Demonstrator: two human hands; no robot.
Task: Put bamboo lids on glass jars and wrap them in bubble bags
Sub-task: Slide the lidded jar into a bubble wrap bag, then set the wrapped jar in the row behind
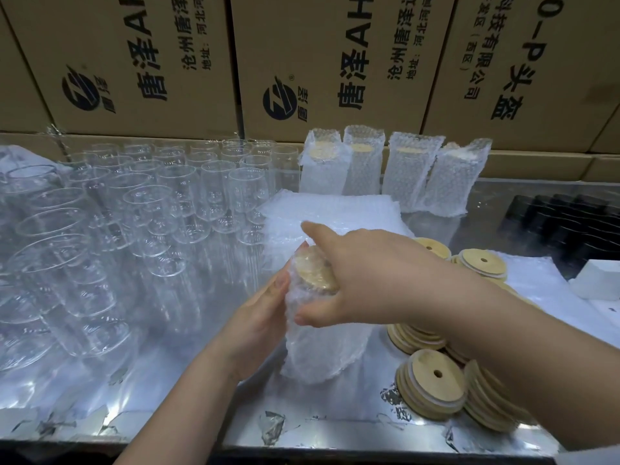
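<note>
**Item in hand: one lidded jar in bubble bag, held by both hands**

- Bagged jar (pixel 322 344): tilted, base low over the steel table (pixel 201 330). Its bamboo lid (pixel 317 271) shows through the film, just under the right hand's palm.
- Left hand (pixel 265 317): cupped against the bag's left side, with the fingers curved round it.
- Right hand (pixel 355 280): clasps over the top of the bag, thumb pressed on the near face, forefinger stretched out beyond.
- Flat bubble bags (pixel 335 209): a stack just past the right forefinger.
- Wrapped jars (pixel 385 169): four standing upright, farther beyond that stack.
- Empty glass jars (pixel 151 213): massed to the left of the left hand.
- Loose bamboo lids (pixel 432 387): heaped under and to the right of the right forearm.
- Cardboard boxes (pixel 134 62): stacked as a wall behind everything.
</note>
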